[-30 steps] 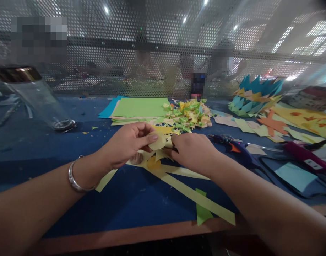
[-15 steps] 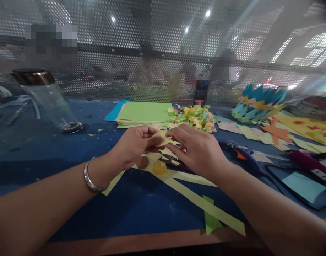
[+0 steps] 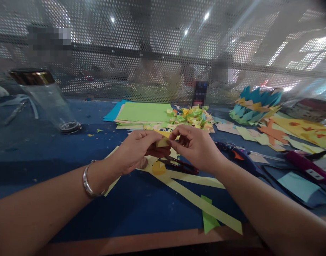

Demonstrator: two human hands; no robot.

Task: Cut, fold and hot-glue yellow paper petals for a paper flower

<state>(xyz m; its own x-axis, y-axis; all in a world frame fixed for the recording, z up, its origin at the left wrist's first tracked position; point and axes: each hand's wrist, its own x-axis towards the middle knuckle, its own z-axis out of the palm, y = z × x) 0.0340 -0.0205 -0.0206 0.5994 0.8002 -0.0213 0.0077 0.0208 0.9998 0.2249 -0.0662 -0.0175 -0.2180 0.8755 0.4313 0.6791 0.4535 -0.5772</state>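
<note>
A small pale yellow piece of paper is pinched between my two hands above the middle of the table. My left hand, with a silver bangle on the wrist, grips its left side; my right hand holds its right edge between thumb and fingertips. Just below lie scissors with dark red handles, partly covered by my right hand. Beside them is a round orange-yellow paper piece on pale yellow paper strips. A green paper scrap lies partly under one strip.
Behind my hands are a stack of green paper and a heap of small folded paper pieces. A glass jar stands left. To the right are a blue glue gun, a purple power strip with cables, and a blue paper crown.
The held paper has gone from lying flat to looking bent or folded between my fingers. My right hand has shifted slightly, showing more of the scissors.
</note>
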